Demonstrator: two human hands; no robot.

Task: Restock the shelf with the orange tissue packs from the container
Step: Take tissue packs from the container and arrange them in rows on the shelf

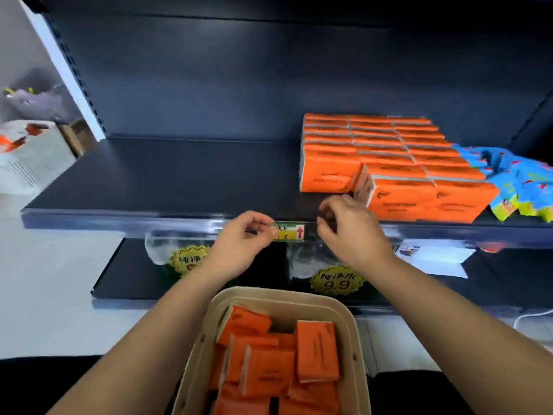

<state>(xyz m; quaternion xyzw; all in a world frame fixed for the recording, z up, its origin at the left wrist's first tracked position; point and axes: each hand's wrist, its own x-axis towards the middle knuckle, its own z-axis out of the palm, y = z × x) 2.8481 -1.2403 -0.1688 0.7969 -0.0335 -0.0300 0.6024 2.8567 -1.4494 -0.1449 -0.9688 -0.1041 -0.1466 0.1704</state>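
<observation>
Orange tissue packs [386,151] stand in three rows on the right part of the dark shelf [167,181]. One pack [363,184] leans tilted between the front packs. Below me, a beige container [206,330] holds several loose orange packs [269,363]. My left hand [245,238] pinches the left end of the small price label [288,231] on the shelf's front rail. My right hand [350,226] hovers at the rail just right of the label, fingers curled, holding nothing; it sits just in front of the tilted pack.
Blue snack packets [514,181] lie heaped at the shelf's right end. The lower shelf holds clear water bottles with yellow 9.9 stickers [336,281] and a white box [434,259]. A white carton [27,157] sits at far left.
</observation>
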